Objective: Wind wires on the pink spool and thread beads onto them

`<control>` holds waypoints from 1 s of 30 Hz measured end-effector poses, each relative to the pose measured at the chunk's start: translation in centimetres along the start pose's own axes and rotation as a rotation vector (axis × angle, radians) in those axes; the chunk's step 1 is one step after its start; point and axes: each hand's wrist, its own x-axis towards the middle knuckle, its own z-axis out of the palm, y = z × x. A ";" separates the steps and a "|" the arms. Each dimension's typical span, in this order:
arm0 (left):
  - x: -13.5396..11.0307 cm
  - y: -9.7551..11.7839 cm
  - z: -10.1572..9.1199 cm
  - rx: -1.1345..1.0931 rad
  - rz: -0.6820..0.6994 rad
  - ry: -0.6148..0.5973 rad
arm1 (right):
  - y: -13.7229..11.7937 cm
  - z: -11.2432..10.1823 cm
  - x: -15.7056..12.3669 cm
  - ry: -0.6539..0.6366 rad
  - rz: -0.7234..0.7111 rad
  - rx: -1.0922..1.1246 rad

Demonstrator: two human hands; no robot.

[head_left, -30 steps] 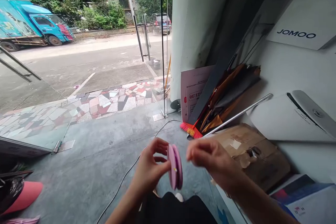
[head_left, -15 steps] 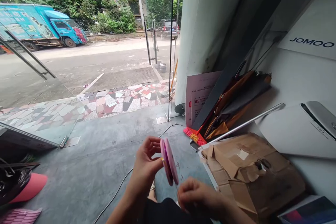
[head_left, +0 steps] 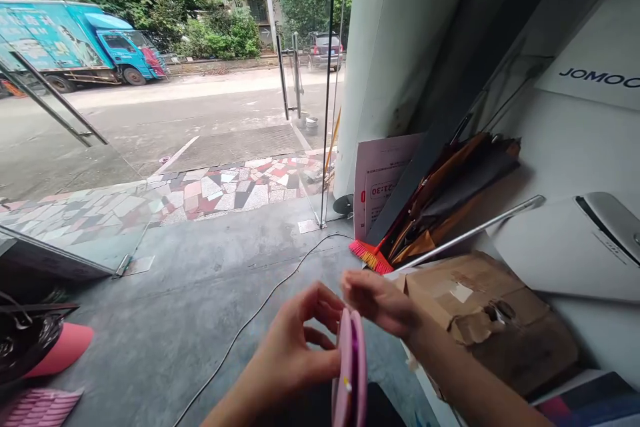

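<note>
A pink spool point(head_left: 344, 367) with two round discs and a purple gap between them stands on edge at the bottom centre. My left hand point(head_left: 303, 347) is closed on it, thumb on the near side and fingers curled over the far side. A small yellow-and-white spot marks the rim. Just beyond the spool's top edge, to the right, is my right hand point(head_left: 377, 300), its fingers bent together and slightly blurred. Whatever it pinches is too fine or too hidden to see.
A torn cardboard box point(head_left: 500, 327) lies at right beside a red-and-orange broom point(head_left: 371, 255) and a metal pole point(head_left: 470, 233). A cable point(head_left: 255, 313) crosses the grey floor. Glass doors point(head_left: 305, 147) front the street. At left sit a pink bin point(head_left: 63, 350) and pink dustpan point(head_left: 43, 407).
The spool and my left hand have moved down and right, turning the spool nearly edge-on. My right hand has risen from below the spool to beside its top.
</note>
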 end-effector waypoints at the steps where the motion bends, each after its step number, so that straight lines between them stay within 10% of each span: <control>1: 0.1 0.0 -0.1 0.072 0.006 0.034 | -0.9 0.3 -0.3 0.027 -0.108 -0.027; 3: 0.5 0.0 -0.4 0.123 0.061 0.227 | -1.6 0.9 -1.3 -0.001 -0.269 -0.154; 5: 0.8 0.1 -0.8 0.018 0.114 0.382 | -0.6 1.1 -1.7 -0.184 -0.095 -0.210; 8: 0.3 0.5 -0.8 -0.169 0.072 0.221 | 0.9 0.2 -0.3 -0.154 0.164 0.042; 11: -0.3 0.5 -0.6 -0.016 -0.022 -0.006 | -1.1 0.1 0.6 -0.058 0.005 0.084; 14: 0.1 0.1 -1.0 0.158 0.038 0.197 | -2.2 1.3 -0.6 -0.031 -0.325 -0.154; 17: 0.4 -0.2 -1.3 0.021 0.107 0.405 | 0.5 1.1 -0.7 -0.158 -0.047 -0.171; 20: 0.0 -0.3 -0.9 -0.135 0.040 0.173 | 1.5 -0.2 1.1 -0.130 0.213 0.023; 23: -0.1 -0.7 -0.6 -0.002 -0.013 0.035 | -1.2 0.2 1.2 -0.069 -0.068 0.008; 25: 0.3 -1.0 -0.9 0.110 0.040 0.206 | -2.0 1.1 0.0 -0.050 -0.247 -0.137; 28: 0.8 -1.0 -1.3 0.013 0.129 0.458 | 0.2 1.2 -0.8 -0.245 -0.008 -0.124; 30: 0.7 -0.6 -1.1 -0.129 0.105 0.365 | 1.5 0.2 0.1 -0.216 0.211 0.050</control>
